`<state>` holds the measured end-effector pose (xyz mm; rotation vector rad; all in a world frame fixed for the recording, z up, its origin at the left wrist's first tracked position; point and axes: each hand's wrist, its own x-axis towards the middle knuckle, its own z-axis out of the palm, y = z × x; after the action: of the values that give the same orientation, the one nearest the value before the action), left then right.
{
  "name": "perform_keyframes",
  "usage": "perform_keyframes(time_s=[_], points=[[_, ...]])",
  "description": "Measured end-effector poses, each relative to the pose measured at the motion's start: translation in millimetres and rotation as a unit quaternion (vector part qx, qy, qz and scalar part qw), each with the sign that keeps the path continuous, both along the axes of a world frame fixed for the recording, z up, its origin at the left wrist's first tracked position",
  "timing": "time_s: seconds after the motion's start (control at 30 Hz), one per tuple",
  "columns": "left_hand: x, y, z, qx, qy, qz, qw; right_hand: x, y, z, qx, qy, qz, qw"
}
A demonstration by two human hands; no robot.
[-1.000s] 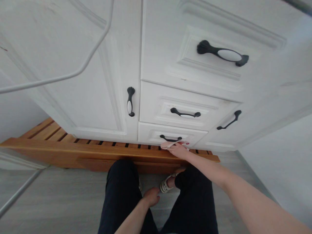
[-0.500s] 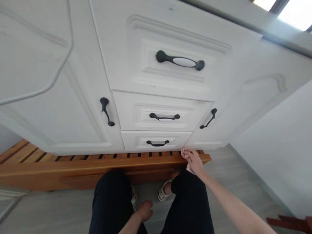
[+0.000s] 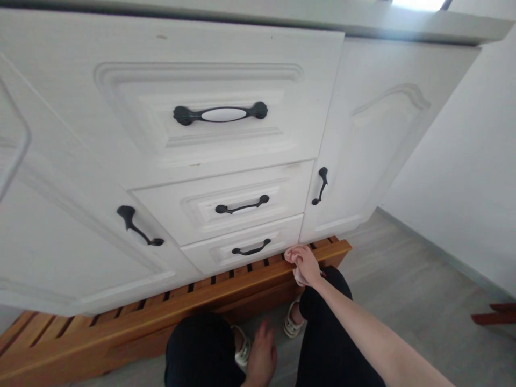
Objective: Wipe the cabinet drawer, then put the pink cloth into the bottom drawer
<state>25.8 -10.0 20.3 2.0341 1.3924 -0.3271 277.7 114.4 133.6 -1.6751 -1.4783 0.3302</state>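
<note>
- Head view, count: one white cabinet [image 3: 363,140] with three stacked drawers and two doors, standing on one slatted wooden platform [image 3: 169,306]. Five dark handles in all: one on each drawer, one on each door.
- My right hand [image 3: 304,263] is closed around one pale cloth [image 3: 299,277], bunched in my fingers. It sits at the platform's right end, just below the bottom drawer [image 3: 245,247] and at the lower left corner of the right door [image 3: 371,150].
- My left hand [image 3: 262,357] hangs between my knees, fingers loosely spread, holding nothing.
- Two sandalled feet show, one beside each knee.
- Change from half a second ago: the view has swung, so the cabinet now sits further left and the countertop edge shows along the top; my right hand and cloth remain at the same platform corner; my left hand's fingers have opened out.
</note>
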Motion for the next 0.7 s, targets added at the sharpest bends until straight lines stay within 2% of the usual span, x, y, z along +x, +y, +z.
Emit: perform_keyframes(time_s=[0.07, 0.17, 0.23, 0.27, 0.33, 0.37, 0.4, 0.47, 0.57, 0.6, 0.7], points=[[7.6, 2.0, 15.7, 0.086, -0.024, 0.013, 0.996, -14.5, -16.1, -17.3, -0.013, 0.069, -0.010, 0.998], [16.2, 15.3, 47.2, 0.225, -0.076, 0.052, 0.970, -37.1, -44.3, -36.5, -0.027, 0.152, -0.039, 0.987], [21.4, 30.2, 72.6, 0.290, -0.115, 0.083, 0.947, -50.2, -66.9, -47.2, -0.047, 0.254, -0.059, 0.964], [24.3, 37.8, 86.3, 0.316, -0.136, 0.100, 0.934, -55.2, -79.1, -52.2, -0.071, 0.328, -0.073, 0.939], [30.9, 49.6, 114.6, 0.353, -0.177, 0.117, 0.911, -60.7, -103.5, -60.6, -0.139, 0.495, -0.098, 0.852], [34.3, 52.5, 128.6, 0.363, -0.198, 0.116, 0.903, -60.9, -114.9, -63.4, -0.169, 0.557, -0.103, 0.807], [37.5, 52.9, 142.2, 0.365, -0.218, 0.110, 0.899, -59.6, -125.3, -65.2, -0.193, 0.595, -0.097, 0.774], [42.8, 46.5, 166.3, 0.345, -0.257, 0.084, 0.899, -53.8, -141.2, -65.1, -0.224, 0.634, -0.060, 0.738], [45.8, 25.3, 190.4, 0.279, -0.295, 0.035, 0.913, -42.7, -151.8, -58.5, -0.261, 0.625, 0.002, 0.735], [45.8, 17.5, 194.4, 0.250, -0.301, 0.018, 0.920, -39.6, -152.8, -55.4, -0.265, 0.604, 0.021, 0.751], [46.1, -2.0, 194.9, 0.145, -0.305, -0.041, 0.940, -32.2, -155.9, -44.2, -0.247, 0.494, 0.078, 0.830]])
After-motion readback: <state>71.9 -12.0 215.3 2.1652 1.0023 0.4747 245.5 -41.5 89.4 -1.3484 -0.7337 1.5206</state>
